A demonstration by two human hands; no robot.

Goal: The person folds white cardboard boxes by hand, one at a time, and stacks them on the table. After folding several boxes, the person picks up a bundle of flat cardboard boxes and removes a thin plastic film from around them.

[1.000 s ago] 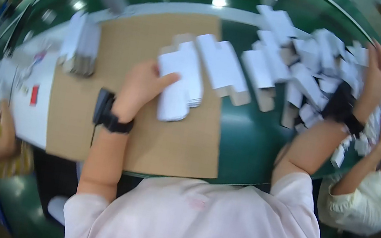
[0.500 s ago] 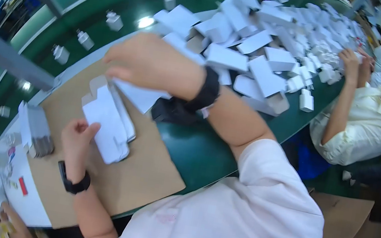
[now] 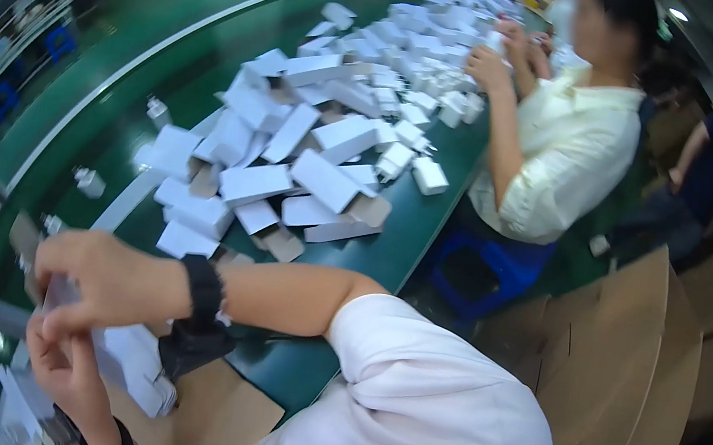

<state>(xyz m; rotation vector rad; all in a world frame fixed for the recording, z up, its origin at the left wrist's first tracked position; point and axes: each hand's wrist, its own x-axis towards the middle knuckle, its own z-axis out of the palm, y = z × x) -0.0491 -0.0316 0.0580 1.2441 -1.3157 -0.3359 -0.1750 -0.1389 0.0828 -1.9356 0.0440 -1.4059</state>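
At the lower left my right hand (image 3: 106, 280) closes around a small carton (image 3: 63, 293), whose grey-brown flap sticks up past the fingers. Just below it, my left hand (image 3: 68, 370) has its fingers pinched at the same carton's lower end. Much of the carton is hidden by the hands. Flat white cartons (image 3: 131, 359) lie beneath my right wrist on a brown cardboard sheet (image 3: 226, 408). Beside them is a black item (image 3: 193, 351) that I cannot make out. Another stack of white cartons (image 3: 20, 402) stands by my left wrist.
A heap of white boxes (image 3: 295, 137) covers the green table ahead, with white plug adapters (image 3: 397, 161) at its right side. More adapters (image 3: 88, 182) sit along the green belt. A co-worker (image 3: 558, 143) handles something at right, near a blue stool (image 3: 485, 272) and large cardboard box (image 3: 607, 359).
The view has swung right. My hands, apart before, have come together on a carton. My left hand has lifted from beside the flat white cartons.
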